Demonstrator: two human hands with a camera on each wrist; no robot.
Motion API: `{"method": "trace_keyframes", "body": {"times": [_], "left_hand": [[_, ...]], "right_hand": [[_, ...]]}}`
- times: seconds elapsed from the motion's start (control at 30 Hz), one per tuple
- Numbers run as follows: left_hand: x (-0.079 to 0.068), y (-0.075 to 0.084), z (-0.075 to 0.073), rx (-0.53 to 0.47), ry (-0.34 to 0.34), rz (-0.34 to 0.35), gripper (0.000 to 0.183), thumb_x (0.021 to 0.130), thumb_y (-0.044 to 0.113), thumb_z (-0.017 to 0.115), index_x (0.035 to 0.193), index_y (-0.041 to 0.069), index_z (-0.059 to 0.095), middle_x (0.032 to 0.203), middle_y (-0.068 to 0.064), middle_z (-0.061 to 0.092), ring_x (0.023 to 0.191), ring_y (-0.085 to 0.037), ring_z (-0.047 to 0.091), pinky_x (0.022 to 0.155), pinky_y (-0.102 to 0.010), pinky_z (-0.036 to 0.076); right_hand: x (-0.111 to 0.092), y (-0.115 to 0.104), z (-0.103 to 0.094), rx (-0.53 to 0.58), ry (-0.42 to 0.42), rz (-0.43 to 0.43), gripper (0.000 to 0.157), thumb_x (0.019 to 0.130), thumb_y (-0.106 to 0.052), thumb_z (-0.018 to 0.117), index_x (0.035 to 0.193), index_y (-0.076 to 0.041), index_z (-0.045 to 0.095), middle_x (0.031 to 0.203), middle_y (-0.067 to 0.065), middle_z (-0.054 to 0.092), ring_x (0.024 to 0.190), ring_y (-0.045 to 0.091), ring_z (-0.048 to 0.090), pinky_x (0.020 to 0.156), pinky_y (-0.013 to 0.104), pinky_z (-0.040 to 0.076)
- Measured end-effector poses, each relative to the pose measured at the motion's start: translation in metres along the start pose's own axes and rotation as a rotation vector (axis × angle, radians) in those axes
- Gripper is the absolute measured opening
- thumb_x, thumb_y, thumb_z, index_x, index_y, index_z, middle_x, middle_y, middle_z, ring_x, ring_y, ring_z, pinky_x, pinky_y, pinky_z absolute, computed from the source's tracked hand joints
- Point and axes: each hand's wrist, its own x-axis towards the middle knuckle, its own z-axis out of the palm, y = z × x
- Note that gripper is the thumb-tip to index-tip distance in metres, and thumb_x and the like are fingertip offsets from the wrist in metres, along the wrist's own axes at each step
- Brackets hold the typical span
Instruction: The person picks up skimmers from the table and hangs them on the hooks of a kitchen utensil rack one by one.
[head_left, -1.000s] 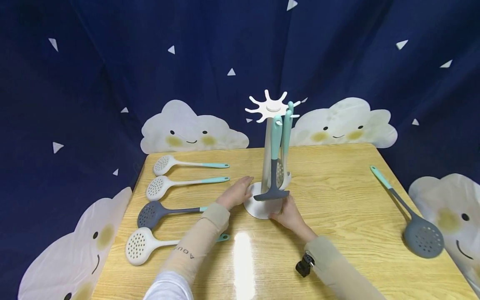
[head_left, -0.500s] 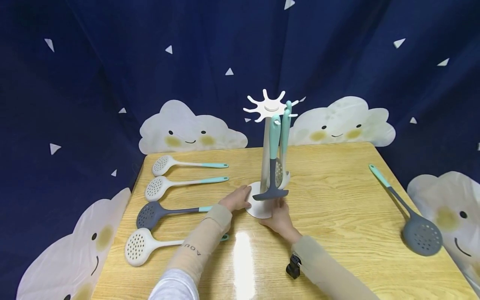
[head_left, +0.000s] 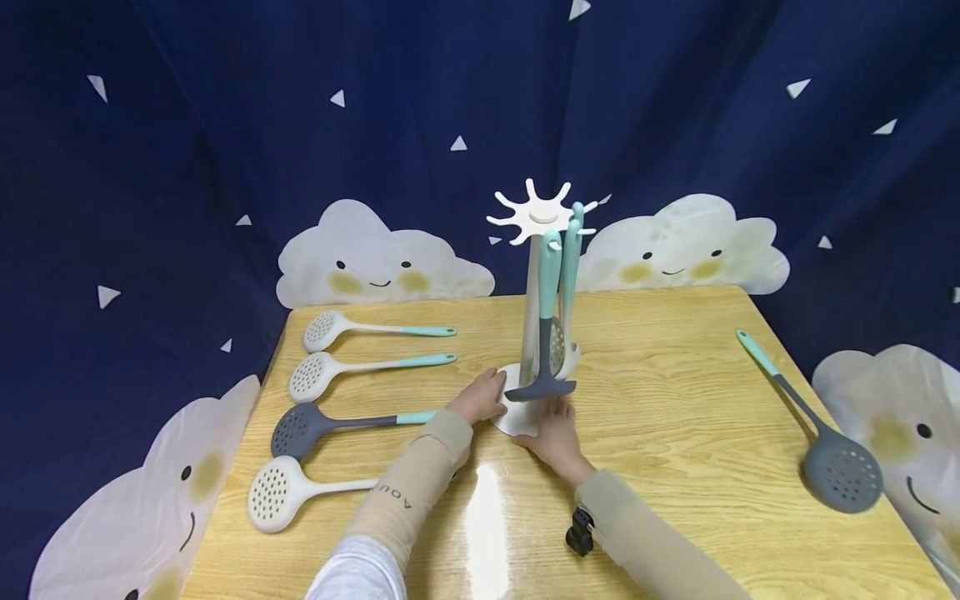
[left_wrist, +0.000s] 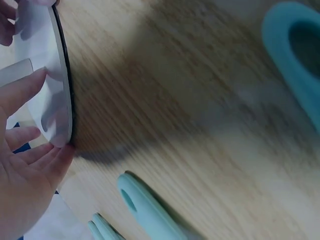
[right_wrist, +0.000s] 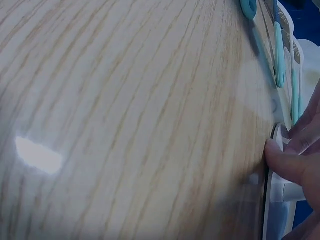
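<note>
the white stand (head_left: 530, 317) stood upright near the middle of the table (head_left: 660, 375), its round base (head_left: 513, 421) held low between 2 hands. the left hand (head_left: 482, 397) had its fingers clamped on the left of the rim, some at the edge and some over the upper face; the right hand (head_left: 557, 437) pinched the near right side, thumb at the edge, fingers across the top. whether the underside lay quite flat could not be told. gripping it so low and from opposite sides probably kept the stand steady and easy to turn, with its load all to the right and front.

above the hands, the hooked crown (head_left: 543, 215) carried 3 utensils by their mint handles: a dark utensil (head_left: 547, 333) foremost, and light utensils (head_left: 570, 275) close behind it. the hooks on the left and far side bore nothing.

left of the stand lay a far white skimmer (head_left: 324, 331), a middle white skimmer (head_left: 309, 377), a grey skimmer (head_left: 296, 429) and a near white skimmer (head_left: 273, 493), all with handles pointing inward, seemingly for easy reach; the left forearm hid part of the nearest handle. well apart on the right lay a large dark skimmer (head_left: 843, 471). behind hung a blue curtain (head_left: 420, 92).
</note>
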Motion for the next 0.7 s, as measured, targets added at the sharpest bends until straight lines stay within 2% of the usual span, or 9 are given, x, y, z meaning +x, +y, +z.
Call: {"method": "trace_keyframes", "body": {"times": [0.2,0.37,0.4,0.47,0.6,0.63,0.7], "left_hand": [[-0.001,0.003,0.001,0.012,0.045,0.007,0.066,0.082,0.020,0.068,0.137,0.000,0.036,0.140,-0.022,0.033,0.128,-0.033,0.035,0.104,-0.039,0.032],[-0.003,0.006,0.003,0.015,0.066,-0.016,0.062,0.082,0.021,0.069,0.132,-0.001,0.041,0.137,-0.021,0.037,0.125,-0.033,0.039,0.102,-0.039,0.036],[-0.003,0.006,0.004,0.019,0.072,-0.023,0.061,0.081,0.022,0.069,0.131,-0.001,0.042,0.135,-0.021,0.038,0.124,-0.032,0.040,0.100,-0.040,0.037],[-0.004,0.008,0.005,0.025,0.080,-0.041,0.060,0.081,0.022,0.069,0.130,-0.001,0.042,0.133,-0.019,0.040,0.122,-0.032,0.042,0.097,-0.039,0.040],[-0.004,0.010,0.008,0.022,0.081,-0.079,0.064,0.083,0.025,0.068,0.132,-0.003,0.038,0.133,-0.019,0.038,0.122,-0.031,0.040,0.093,-0.040,0.044],[-0.004,0.011,0.009,0.024,0.079,-0.089,0.065,0.083,0.025,0.067,0.134,-0.003,0.037,0.133,-0.019,0.037,0.123,-0.031,0.039,0.092,-0.039,0.044],[-0.004,0.013,0.011,0.036,0.081,-0.108,0.066,0.084,0.027,0.066,0.134,-0.004,0.036,0.133,-0.019,0.036,0.122,-0.031,0.038,0.089,-0.040,0.046]], "right_hand": [[0.001,0.002,-0.001,-0.011,-0.001,0.003,0.110,0.060,-0.037,0.082,0.132,0.020,0.021,0.131,0.042,0.029,0.119,0.051,0.033,0.097,0.056,0.026],[0.003,0.007,0.002,0.114,0.071,-0.007,0.117,0.056,-0.034,0.085,0.135,0.018,0.016,0.132,0.041,0.027,0.118,0.052,0.032,0.097,0.056,0.027],[0.004,0.016,0.011,0.123,0.097,-0.026,0.121,0.056,-0.041,0.084,0.138,0.014,0.013,0.134,0.040,0.024,0.121,0.050,0.030,0.101,0.054,0.024],[0.005,0.018,0.012,0.139,0.111,-0.046,0.121,0.057,-0.043,0.083,0.139,0.012,0.013,0.134,0.039,0.026,0.121,0.049,0.030,0.101,0.054,0.024],[0.007,0.019,0.008,0.090,0.086,-0.079,0.115,0.056,-0.041,0.083,0.137,0.013,0.022,0.133,0.038,0.032,0.121,0.049,0.032,0.099,0.055,0.025],[0.007,0.012,-0.002,0.080,0.055,-0.072,0.109,0.056,-0.034,0.084,0.133,0.016,0.027,0.130,0.039,0.035,0.118,0.051,0.034,0.096,0.057,0.028],[0.009,0.012,-0.006,0.030,0.014,-0.079,0.106,0.055,-0.034,0.084,0.131,0.017,0.031,0.130,0.038,0.036,0.119,0.051,0.034,0.096,0.058,0.029]]}}
